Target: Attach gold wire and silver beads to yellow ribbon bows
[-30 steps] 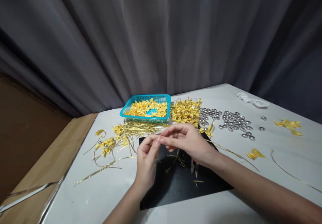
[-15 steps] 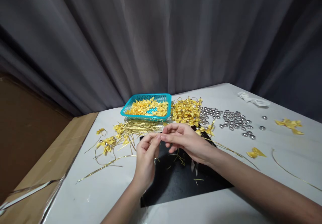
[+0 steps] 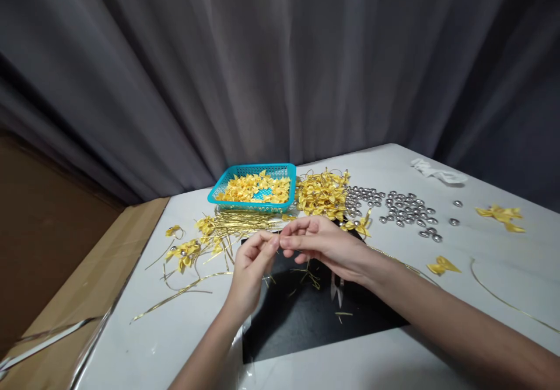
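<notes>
White tabletop point(image 3: 135, 343) underneath, left hand point(image 3: 250, 267) and right hand point(image 3: 329, 246) pinch close together.

White table point(image 3: 125, 343) I view remotely, black mat point(image 3: 280, 334) on it, teal basket point(image 3: 291, 191) farther back — gold wires point(image 3: 240, 220) just in front, yellow bow pile point(image 3: 322, 196) beside it, silver beads point(image 3: 409, 208) scattered rightward, white scrap point(image 3: 437, 172) near the edge.

dim curtain point(image 3: 254, 57), brighter tabletop point(image 3: 131, 343); soft shadows

Pinched piece point(image 3: 279, 238) too small to tell, scissors point(image 3: 336, 294) part-covered
</notes>
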Tool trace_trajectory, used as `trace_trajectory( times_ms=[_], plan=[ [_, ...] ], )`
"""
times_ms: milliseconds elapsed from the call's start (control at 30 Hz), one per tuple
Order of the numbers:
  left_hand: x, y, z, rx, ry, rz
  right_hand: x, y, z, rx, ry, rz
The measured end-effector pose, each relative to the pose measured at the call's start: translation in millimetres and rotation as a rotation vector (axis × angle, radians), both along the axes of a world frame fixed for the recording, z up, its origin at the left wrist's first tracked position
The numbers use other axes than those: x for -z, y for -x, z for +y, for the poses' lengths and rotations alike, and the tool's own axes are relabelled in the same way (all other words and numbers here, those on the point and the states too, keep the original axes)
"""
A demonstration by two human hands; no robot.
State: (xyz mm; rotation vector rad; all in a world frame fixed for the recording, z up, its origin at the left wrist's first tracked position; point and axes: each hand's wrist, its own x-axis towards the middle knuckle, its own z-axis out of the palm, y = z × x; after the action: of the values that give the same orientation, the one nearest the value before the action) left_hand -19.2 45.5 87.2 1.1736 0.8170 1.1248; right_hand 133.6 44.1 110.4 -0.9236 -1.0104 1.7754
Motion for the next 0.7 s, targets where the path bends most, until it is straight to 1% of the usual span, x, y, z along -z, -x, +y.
trace_trajectory(
  times_ms=[67,133,333,467,600,700],
  plan=[
    [0.7,3,2,0.044,-0.029,0.032,-0.6,-2,0,-0.027,-0.001,-0.016],
    [1.3,5,3,0.061,-0.050,0.047,-1.2,-2,0,-0.041,-0.005,-0.032],
    [1.4,4,1,0.057,-0.037,0.045,-3.7,0,-1,-0.019,-0.022,-0.066],
    [2.3,-1,-2,0.062,-0.006,-0.007,-4.3,3,-2,0.017,-0.049,-0.074],
    [3.4,-6,-3,0.013,0.025,-0.033,-1.9,5,-2,0.087,-0.091,-0.079],
    [2.9,-8,-2,-0.059,-0.005,-0.023,0.0,6,0,0.108,-0.123,-0.092]
  ],
)
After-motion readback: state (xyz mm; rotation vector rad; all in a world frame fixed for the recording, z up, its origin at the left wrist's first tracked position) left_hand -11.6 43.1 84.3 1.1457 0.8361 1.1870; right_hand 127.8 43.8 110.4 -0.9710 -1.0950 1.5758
